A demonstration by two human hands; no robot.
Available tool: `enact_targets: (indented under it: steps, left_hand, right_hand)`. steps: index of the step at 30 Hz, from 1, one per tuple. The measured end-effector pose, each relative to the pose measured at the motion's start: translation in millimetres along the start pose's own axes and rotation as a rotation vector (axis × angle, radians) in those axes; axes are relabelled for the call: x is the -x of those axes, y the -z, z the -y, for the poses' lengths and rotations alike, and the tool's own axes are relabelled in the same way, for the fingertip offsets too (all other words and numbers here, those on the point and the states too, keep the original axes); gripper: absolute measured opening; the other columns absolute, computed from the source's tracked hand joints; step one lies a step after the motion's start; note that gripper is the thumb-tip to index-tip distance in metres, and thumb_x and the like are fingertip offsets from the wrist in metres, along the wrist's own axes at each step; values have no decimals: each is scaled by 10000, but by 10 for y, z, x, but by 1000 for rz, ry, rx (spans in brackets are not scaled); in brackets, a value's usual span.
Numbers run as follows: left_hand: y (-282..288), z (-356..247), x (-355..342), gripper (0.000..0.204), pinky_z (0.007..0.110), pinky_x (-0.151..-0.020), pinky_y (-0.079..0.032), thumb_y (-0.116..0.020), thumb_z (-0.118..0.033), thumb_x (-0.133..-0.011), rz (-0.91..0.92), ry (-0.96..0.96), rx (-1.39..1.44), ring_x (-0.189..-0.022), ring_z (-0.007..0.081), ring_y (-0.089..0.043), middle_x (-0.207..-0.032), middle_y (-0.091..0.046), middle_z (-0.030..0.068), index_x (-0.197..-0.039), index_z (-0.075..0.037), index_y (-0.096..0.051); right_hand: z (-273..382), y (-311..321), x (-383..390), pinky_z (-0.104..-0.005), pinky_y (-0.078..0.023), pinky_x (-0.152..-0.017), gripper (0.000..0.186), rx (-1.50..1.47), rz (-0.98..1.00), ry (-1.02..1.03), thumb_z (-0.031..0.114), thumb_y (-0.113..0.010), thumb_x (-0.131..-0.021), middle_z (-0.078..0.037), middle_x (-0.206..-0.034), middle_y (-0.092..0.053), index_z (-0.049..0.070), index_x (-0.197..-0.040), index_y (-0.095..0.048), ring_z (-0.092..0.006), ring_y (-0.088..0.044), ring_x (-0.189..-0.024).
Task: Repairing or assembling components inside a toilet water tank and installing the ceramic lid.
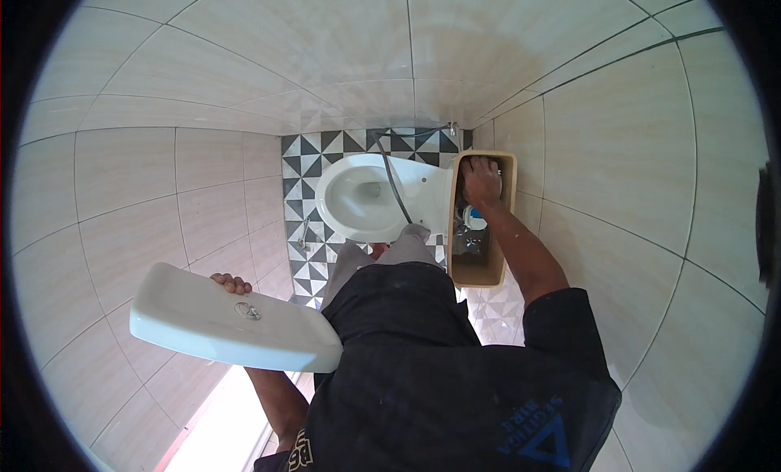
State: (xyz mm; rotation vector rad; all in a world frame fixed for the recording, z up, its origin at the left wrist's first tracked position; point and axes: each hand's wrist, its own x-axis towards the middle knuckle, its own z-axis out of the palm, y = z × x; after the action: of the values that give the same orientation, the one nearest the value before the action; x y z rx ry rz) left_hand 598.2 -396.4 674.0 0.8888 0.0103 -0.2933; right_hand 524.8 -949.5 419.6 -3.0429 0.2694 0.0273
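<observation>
My left hand (232, 283) holds a white toilet tank lid (211, 317) off to the left, its fingers curled over the far edge. A round chrome push button (247, 311) sits in the lid. The lid's near right end rests against my shirt. My right hand (482, 181) reaches into the far end of the open toilet tank (477, 274), fingers bent downward. What those fingers grip is hidden. Inside the tank, close to my right wrist, are a white and blue round fitting (473, 220) and some clear plastic-looking parts (469, 242).
The white toilet bowl (329, 220), without a seat, joins the tank's left side. A grey hose (393, 179) runs from a wall tap (453, 128) across the bowl to my leg. Tiled walls (342, 49) stand close around. A small metal fitting (303, 233) is near the left wall.
</observation>
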Motion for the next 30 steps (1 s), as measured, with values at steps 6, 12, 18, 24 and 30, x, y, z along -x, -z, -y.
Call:
enact_targets:
  steps: [6,12,18,24,30]
  left_hand:
    - [10,-4,40,422,377,-810,-507,-588,-393,-979,-66,-23,-11,-833,228,-593,-925,-593,87,-1157,-12,-555]
    - [-149,12,29,420,360,-814,-506,-588,-397,-981,-91,-32,-36,-837,222,-598,-921,-591,85,-1153,-16,-550]
    - [-201,23,32,439,356,-819,-508,-604,-408,-972,-79,-30,-34,-840,223,-602,-923,-592,88,-1148,-8,-555]
    - [-196,20,11,426,364,-829,-515,-601,-381,-976,-57,-16,-16,-853,229,-610,-932,-600,97,-1154,3,-563]
    - [-113,5,0,392,371,-830,-526,-589,-338,-985,-14,9,-19,-856,237,-613,-928,-604,102,-1162,10,-560]
  right_hand:
    - [-80,-15,35,-487,-417,-990,211,-19,-101,73,189,-672,-797,-131,-1042,-597,95,-982,-712,-322,-563,-1072]
    - [-86,-155,13,-512,-408,-1020,208,-7,-152,101,203,-639,-860,-119,-1065,-608,88,-998,-745,-308,-554,-1109]
    - [-30,-191,51,-526,-393,-1050,236,-21,-145,85,153,-606,-851,-141,-1096,-607,46,-1035,-709,-323,-554,-1106]
    - [-18,-85,43,-525,-385,-1062,213,13,-152,43,146,-593,-845,-139,-1115,-613,56,-1003,-704,-320,-559,-1111]
    - [-41,-195,9,-505,-410,-1048,203,17,-196,122,170,-578,-862,-127,-1073,-643,54,-961,-711,-303,-566,-1109]
